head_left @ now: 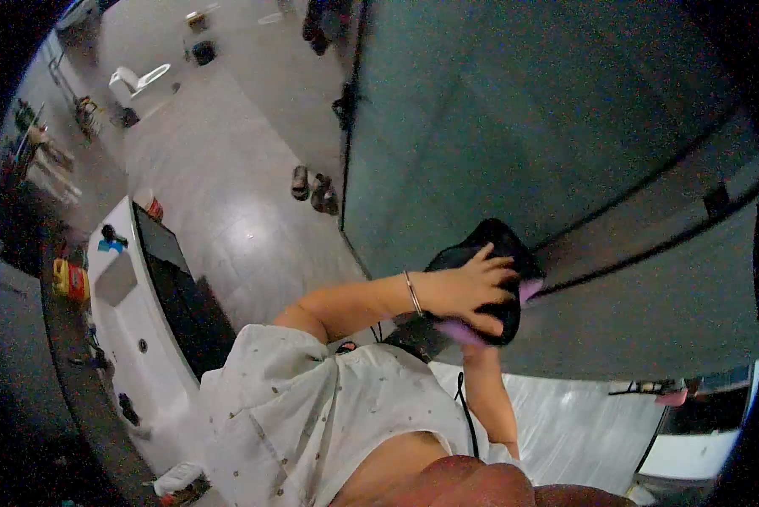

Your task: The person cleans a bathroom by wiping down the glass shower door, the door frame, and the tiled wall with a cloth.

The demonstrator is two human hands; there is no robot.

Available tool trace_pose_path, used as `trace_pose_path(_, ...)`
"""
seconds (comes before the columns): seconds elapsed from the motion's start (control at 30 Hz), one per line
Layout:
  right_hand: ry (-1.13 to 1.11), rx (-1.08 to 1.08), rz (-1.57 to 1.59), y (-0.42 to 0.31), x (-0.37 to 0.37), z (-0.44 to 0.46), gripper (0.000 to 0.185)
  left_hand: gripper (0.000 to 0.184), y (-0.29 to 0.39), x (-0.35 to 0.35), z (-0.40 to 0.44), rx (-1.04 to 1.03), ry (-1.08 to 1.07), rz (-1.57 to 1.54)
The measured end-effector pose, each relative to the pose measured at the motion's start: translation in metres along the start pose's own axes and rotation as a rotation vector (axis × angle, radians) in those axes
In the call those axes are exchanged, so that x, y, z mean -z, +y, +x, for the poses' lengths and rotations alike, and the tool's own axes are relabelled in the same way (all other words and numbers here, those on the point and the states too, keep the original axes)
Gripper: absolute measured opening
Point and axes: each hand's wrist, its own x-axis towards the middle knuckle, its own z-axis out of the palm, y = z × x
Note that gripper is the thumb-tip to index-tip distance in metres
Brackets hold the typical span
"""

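Note:
My left hand (474, 289), with a bracelet on its wrist, lies across a soft-looking black thing (493, 237) with lilac parts (530, 291) at its edges. Its fingers are spread over the dark surface. From below, my right forearm (489, 393) reaches up to the same thing; the right hand is hidden behind or inside it. Blur keeps me from telling exactly what the black thing is. Both arms are in front of my white dotted shirt (286, 397).
A large grey-green glass panel (497, 127) with dark frame lines rises close beyond my hands. To the left is a white washbasin counter (151, 372) with a yellow-and-red package (71, 280) beside it. Slippers (312, 189) lie on the tiled floor; a white toilet (138, 82) stands farther off.

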Motion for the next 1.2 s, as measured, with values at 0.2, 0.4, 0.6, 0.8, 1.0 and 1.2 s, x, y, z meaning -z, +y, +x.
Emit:
trace_pose_path(0.2,-0.241,0.179,-0.147,-0.004,-0.026,0.059,0.05,0.06,0.007,0.032,-0.021,0.125,0.178,-0.112)
trace_pose_path(0.4,-0.325,0.627,-0.36,-0.064,-0.059,0.113,0.046,0.061,-0.014,0.037,-0.083,0.392,0.389,-0.03)
trace_pose_path(0.6,-0.209,1.188,-0.588,-0.117,-0.113,0.164,0.042,0.057,-0.009,0.027,-0.151,0.757,0.473,-0.124)
trace_pose_path(0.8,0.009,1.593,-0.769,-0.114,-0.188,0.212,0.038,0.057,-0.016,0.056,-0.179,0.879,0.613,-0.188)
trace_pose_path(1.0,0.149,1.729,-0.825,-0.027,-0.171,0.234,0.035,0.057,-0.064,0.061,-0.265,0.778,0.606,-0.175)
trace_pose_path(1.2,0.167,1.697,-0.853,0.048,-0.201,0.249,0.031,0.059,-0.102,0.159,-0.334,0.741,0.657,-0.096)
